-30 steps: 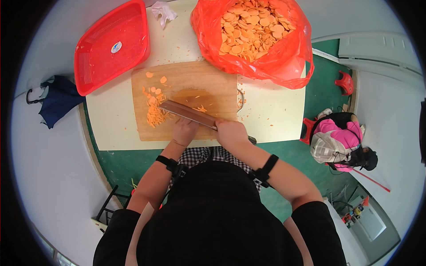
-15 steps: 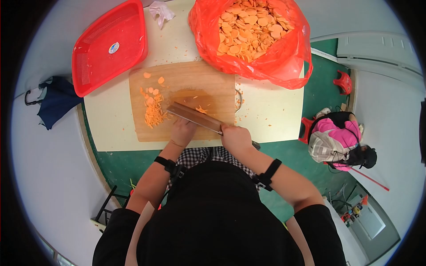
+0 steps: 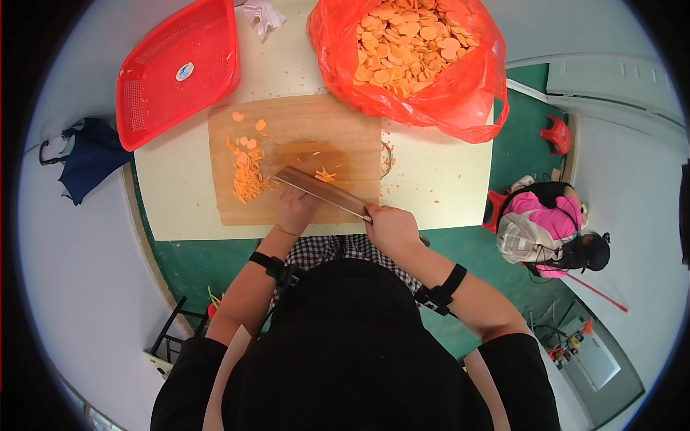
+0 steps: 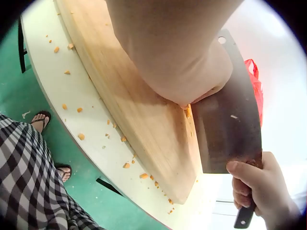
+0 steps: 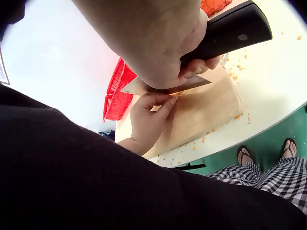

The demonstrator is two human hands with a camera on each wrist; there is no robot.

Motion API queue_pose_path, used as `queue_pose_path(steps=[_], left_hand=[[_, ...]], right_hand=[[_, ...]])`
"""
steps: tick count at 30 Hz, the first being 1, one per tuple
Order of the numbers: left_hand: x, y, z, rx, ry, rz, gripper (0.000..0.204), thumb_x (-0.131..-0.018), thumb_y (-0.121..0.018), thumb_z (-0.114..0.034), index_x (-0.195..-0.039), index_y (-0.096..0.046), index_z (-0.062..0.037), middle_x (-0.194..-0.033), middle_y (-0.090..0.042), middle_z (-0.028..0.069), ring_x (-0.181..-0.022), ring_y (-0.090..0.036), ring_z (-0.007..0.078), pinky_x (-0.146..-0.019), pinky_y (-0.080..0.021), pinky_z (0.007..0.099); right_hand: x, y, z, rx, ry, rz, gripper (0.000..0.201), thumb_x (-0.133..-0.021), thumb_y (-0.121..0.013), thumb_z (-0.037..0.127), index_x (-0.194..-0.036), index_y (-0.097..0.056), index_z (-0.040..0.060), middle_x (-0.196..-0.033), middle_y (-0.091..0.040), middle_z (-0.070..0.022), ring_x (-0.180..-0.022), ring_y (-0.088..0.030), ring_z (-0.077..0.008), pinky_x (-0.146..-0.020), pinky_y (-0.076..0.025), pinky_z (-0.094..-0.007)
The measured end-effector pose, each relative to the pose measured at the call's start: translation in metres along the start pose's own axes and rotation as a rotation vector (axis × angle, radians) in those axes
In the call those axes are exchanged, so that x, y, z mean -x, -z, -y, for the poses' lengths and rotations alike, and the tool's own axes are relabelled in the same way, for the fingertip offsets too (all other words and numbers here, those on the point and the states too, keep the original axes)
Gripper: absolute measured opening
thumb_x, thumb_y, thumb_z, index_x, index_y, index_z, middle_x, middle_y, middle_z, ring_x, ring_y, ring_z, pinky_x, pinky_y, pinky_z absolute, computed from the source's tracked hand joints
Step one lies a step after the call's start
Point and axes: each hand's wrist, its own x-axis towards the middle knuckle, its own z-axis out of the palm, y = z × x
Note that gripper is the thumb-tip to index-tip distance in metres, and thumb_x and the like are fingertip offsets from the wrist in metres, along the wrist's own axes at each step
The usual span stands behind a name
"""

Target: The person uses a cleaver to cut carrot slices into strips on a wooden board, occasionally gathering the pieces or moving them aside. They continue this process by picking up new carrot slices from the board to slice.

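Observation:
My right hand [image 3: 393, 228] grips the black handle [image 5: 235, 32] of a wide cleaver [image 3: 325, 194]. Its blade stands over the wooden cutting board [image 3: 330, 118], slanting across it. Against the near side of the blade, my left hand [image 3: 296, 210] has curled fingers and pinches carrot slices [image 5: 176, 95], of which only a little orange edge shows. Left of the blade tip lies a heap of carrot strips [image 3: 248, 181] with a few round slices around it. More cut strips [image 3: 325, 175] lie just beyond the blade.
A red plastic bag [image 3: 338, 65] full of orange carrot slices stands at the back right. At the back left is a red basket [image 3: 208, 93], with a crumpled white tissue [image 3: 263, 16] beside it. Carrot crumbs dot the table [image 3: 453, 172]. Another person [image 3: 546, 230] sits off to the right.
The cleaver and my right hand have shifted a little to the right and toward me along the board. My left hand stays near the same spot, still holding the slices.

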Motion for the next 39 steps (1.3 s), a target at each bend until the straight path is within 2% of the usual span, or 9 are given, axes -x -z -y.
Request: queue_pose_path(steps=[4,13,26,28,30,34,39], left_hand=[[-0.002,-0.001,-0.001,-0.030,-0.032,-0.044,0.011,-0.061,-0.061,-0.004,-0.072,-0.062,-0.0069,-0.084,-0.058,0.0036,-0.073,-0.058,0.0228,-0.058,-0.049,0.0307],[-0.005,0.003,-0.003,-0.063,-0.052,-0.019,0.012,-0.061,-0.060,-0.004,-0.074,-0.060,-0.0064,-0.084,-0.057,0.0060,-0.075,-0.059,0.0233,-0.060,-0.050,0.0306],[-0.001,0.001,-0.002,0.020,0.023,-0.022,0.010,-0.061,-0.062,-0.003,-0.071,-0.061,-0.0053,-0.079,-0.057,0.0063,-0.072,-0.058,0.0254,-0.058,-0.049,0.0322],[0.001,-0.001,0.000,0.022,0.019,-0.022,0.009,-0.062,-0.062,-0.003,-0.070,-0.061,-0.0050,-0.078,-0.057,0.0064,-0.072,-0.058,0.0256,-0.058,-0.049,0.0322],[0.003,-0.004,0.002,0.044,0.048,-0.011,0.016,-0.063,-0.067,-0.005,-0.078,-0.064,-0.0028,-0.080,-0.060,0.0106,-0.069,-0.058,0.0281,-0.059,-0.049,0.0355],[0.000,-0.001,0.000,-0.027,-0.009,-0.002,0.016,-0.063,-0.067,-0.006,-0.078,-0.064,-0.0034,-0.080,-0.059,0.0103,-0.068,-0.058,0.0287,-0.058,-0.049,0.0355],[0.003,-0.003,0.000,-0.002,0.018,-0.028,0.015,-0.063,-0.066,-0.006,-0.077,-0.064,-0.0039,-0.075,-0.058,0.0104,-0.066,-0.058,0.0277,-0.055,-0.048,0.0359]], right_hand=[[-0.001,-0.005,-0.003,-0.001,0.029,-0.041,0.012,-0.078,-0.054,0.018,-0.080,-0.055,0.0060,-0.063,-0.059,-0.0113,-0.059,-0.061,-0.0279,-0.054,-0.049,-0.0381],[0.000,0.004,0.000,0.001,-0.025,0.052,0.011,-0.078,-0.054,0.017,-0.081,-0.056,0.0064,-0.067,-0.060,-0.0124,-0.063,-0.061,-0.0282,-0.056,-0.050,-0.0387],[-0.011,-0.023,-0.001,0.050,-0.005,-0.014,0.014,-0.074,-0.056,0.016,-0.083,-0.056,0.0054,-0.065,-0.060,-0.0111,-0.060,-0.061,-0.0264,-0.054,-0.050,-0.0369],[-0.015,-0.023,0.002,0.046,0.007,-0.041,0.014,-0.074,-0.056,0.015,-0.082,-0.056,0.0051,-0.064,-0.060,-0.0109,-0.060,-0.061,-0.0264,-0.054,-0.050,-0.0370],[-0.018,-0.024,0.004,0.031,-0.001,-0.041,0.013,-0.074,-0.056,0.016,-0.081,-0.056,0.0049,-0.064,-0.060,-0.0106,-0.060,-0.061,-0.0265,-0.054,-0.050,-0.0371],[-0.017,-0.019,0.004,0.007,-0.002,-0.032,0.012,-0.075,-0.056,0.016,-0.080,-0.056,0.0051,-0.065,-0.060,-0.0114,-0.061,-0.061,-0.0267,-0.055,-0.050,-0.0371],[0.006,-0.007,-0.005,0.024,0.002,-0.025,0.011,-0.075,-0.056,0.016,-0.080,-0.057,0.0055,-0.066,-0.060,-0.0122,-0.062,-0.061,-0.0271,-0.056,-0.050,-0.0375]])
